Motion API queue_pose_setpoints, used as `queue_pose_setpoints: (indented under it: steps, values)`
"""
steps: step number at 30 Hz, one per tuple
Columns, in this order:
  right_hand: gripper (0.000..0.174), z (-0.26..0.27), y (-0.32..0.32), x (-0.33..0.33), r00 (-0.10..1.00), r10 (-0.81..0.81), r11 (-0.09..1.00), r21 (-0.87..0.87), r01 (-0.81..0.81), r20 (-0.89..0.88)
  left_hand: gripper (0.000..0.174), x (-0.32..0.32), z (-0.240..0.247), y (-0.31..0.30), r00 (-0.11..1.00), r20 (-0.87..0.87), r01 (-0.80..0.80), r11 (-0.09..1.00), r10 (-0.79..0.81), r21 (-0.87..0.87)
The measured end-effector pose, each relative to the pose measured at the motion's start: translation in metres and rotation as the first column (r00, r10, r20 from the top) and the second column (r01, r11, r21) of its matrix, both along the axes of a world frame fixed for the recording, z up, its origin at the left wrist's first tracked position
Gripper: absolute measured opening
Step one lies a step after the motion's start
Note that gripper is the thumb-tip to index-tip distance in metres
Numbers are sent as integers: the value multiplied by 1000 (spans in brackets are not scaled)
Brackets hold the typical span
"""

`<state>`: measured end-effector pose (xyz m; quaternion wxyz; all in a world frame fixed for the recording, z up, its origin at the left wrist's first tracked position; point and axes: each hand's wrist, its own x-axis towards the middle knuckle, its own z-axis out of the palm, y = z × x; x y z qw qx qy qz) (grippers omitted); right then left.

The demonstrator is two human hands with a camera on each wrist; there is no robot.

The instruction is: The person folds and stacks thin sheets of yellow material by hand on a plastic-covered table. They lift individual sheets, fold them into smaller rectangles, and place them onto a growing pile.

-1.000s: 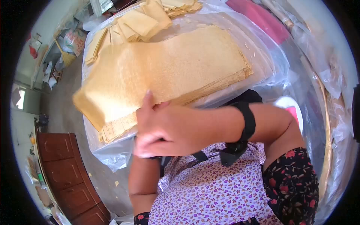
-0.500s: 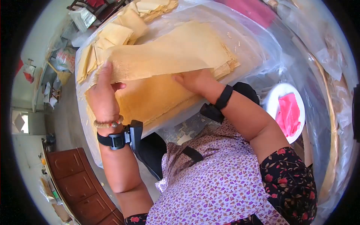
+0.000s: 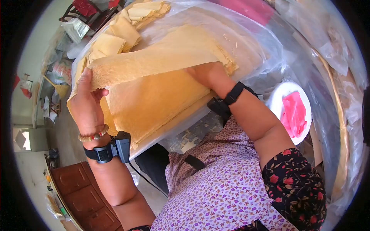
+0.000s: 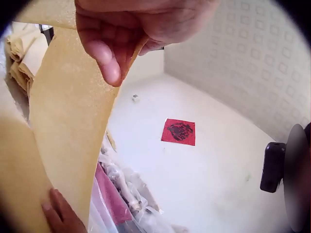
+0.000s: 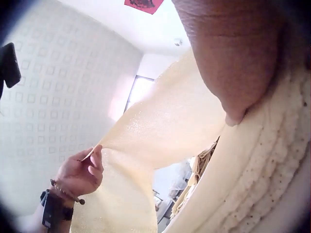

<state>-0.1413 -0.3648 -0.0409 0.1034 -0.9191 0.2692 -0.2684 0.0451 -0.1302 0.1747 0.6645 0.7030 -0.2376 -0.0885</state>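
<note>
- Jutting past the near rim of the table wrapped in clear plastic film (image 3: pixel 266 57), the near-left corner of a thick stack of thin yellow-tan sheets (image 3: pixel 154 104) overhangs open floor. A brown wooden cabinet (image 3: pixel 73 184) stands near left, well apart from it.
- The left hand (image 3: pixel 86 102) is raised at that near-left corner, a bead bracelet (image 3: pixel 92 136) on its wrist. Its thumb and curled fingers pinch the left end of the thin yellow-tan top sheet (image 3: pixel 154 61). The left wrist view shows the thumb (image 4: pixel 104 58) pressed on the sheet's edge (image 4: pixel 68 121).
- The right hand (image 3: pixel 208 73) is palm down at the stack's right side, its fingers curled onto the right end of the same top sheet.
- The top sheet is peeled up and stretched in the air between both hands. It arches over the stack, and its far part lies on the pile. The right wrist view shows it sagging from the right hand (image 5: pixel 238 63) down to the left hand (image 5: pixel 80 170).
- A round white plate (image 3: pixel 281 90) holding a folded pink cloth (image 3: pixel 295 113) sits right of the right forearm, apart from the stack.
- Folded yellow-tan pieces (image 3: pixel 115 34) lie heaped far left on the plastic, beyond the stack.
- A white patterned wall and a red square paper (image 4: pixel 179 132) show in the left wrist view.
</note>
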Motion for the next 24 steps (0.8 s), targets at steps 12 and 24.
queue_pose_setpoints:
  steps: [12,24]
  values:
    - [56,11,5,-38,970,169,986,22,-168,-177,14,69,37,-29,971,-114,207,977,-211,-48]
    - [53,32,-6,-14,982,93,994,-47,-102,-167,26,74,53,-15,997,-31,74,997,-75,-5]
